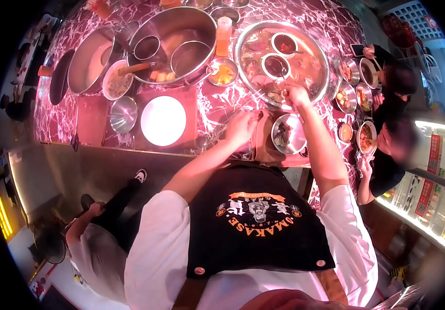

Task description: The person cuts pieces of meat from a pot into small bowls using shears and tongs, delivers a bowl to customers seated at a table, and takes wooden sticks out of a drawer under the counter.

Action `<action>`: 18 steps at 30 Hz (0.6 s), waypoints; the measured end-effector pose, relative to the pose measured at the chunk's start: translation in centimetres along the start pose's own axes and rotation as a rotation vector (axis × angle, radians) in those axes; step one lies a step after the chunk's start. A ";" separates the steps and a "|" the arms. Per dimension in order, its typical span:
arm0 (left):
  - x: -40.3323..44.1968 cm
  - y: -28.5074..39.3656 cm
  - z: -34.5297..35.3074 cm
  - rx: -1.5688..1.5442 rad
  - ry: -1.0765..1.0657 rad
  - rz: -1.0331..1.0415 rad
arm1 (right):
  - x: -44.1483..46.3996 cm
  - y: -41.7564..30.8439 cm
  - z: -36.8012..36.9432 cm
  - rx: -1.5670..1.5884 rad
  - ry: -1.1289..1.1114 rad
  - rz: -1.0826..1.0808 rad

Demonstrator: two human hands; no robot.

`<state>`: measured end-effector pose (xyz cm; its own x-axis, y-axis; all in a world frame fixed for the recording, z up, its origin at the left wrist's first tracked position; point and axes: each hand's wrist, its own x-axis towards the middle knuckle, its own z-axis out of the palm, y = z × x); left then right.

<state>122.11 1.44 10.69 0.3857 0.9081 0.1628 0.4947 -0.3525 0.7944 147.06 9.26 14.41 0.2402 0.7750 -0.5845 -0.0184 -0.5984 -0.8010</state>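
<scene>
- Marbled desk (209, 111) under pink light fills the upper view, with a lit, glass-fronted fridge (442, 175) beyond its right edge.
- Two people (390, 173) sit along that right edge beside several bowls of food.
- Toward the desk's right end, set back from the near edge, lies a wide metal basin (240, 64) of broth and food pieces, with two small sauce bowls (284, 44) standing inside it.
- At the basin's near rim, the right hand (298, 96) has its fingers bent close together; I cannot tell whether its grip pinches anything.
- Just in from the near edge, the left hand (240, 127) has curled fingers; whether that grip holds something, I cannot tell.
- Between the basin and the near edge, by the right forearm, a steel bowl (299, 138) of dark pieces sits on a brown board (263, 147).
- Farther left along the near edge is a round white plate (163, 121).
- Behind the plate stands a large pot (201, 31); a bottle (223, 39) with orange contents stands between it and the basin.
</scene>
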 end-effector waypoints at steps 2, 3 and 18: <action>0.4 3.0 0.7 -0.246 -0.413 -0.307 | -1.5 -1.5 -0.4 0.193 -0.044 0.089; 0.7 3.8 1.3 -0.360 -0.560 -0.371 | -2.0 -1.9 -0.7 0.379 -0.096 0.171; 3.1 1.8 0.0 -0.884 -0.191 -0.544 | -10.6 -4.1 -5.0 0.543 -0.334 0.061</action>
<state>124.21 3.63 12.60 0.4368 0.8164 -0.3777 -0.0755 0.4517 0.8890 149.47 2.47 24.49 -0.0911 0.8167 -0.5699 -0.5324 -0.5235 -0.6652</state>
